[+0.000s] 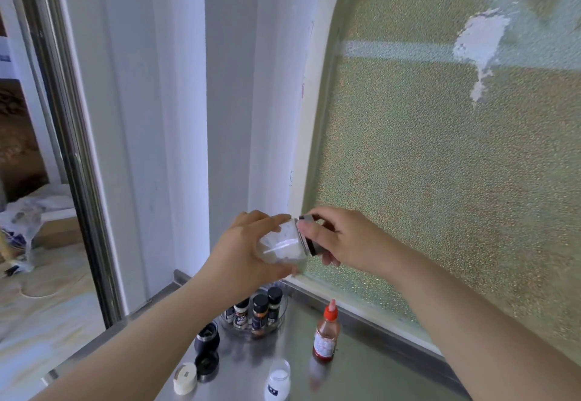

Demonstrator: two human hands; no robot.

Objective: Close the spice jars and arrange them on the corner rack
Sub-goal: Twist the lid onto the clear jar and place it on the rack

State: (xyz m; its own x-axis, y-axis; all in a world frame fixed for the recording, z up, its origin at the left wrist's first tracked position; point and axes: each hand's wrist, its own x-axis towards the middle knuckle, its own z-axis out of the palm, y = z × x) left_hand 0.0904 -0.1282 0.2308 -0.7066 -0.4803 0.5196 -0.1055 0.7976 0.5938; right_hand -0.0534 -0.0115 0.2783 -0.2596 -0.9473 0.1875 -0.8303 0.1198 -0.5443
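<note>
done: four capped jars (260, 311) on corner rack (281, 314), far counter (361, 366) | now: left hand (242, 249) grips glass jar (283, 243) midair, right hand (339, 237) pinches its lid (309, 237) | left: black jar (206, 339), white jar (277, 380) uncapped
</note>
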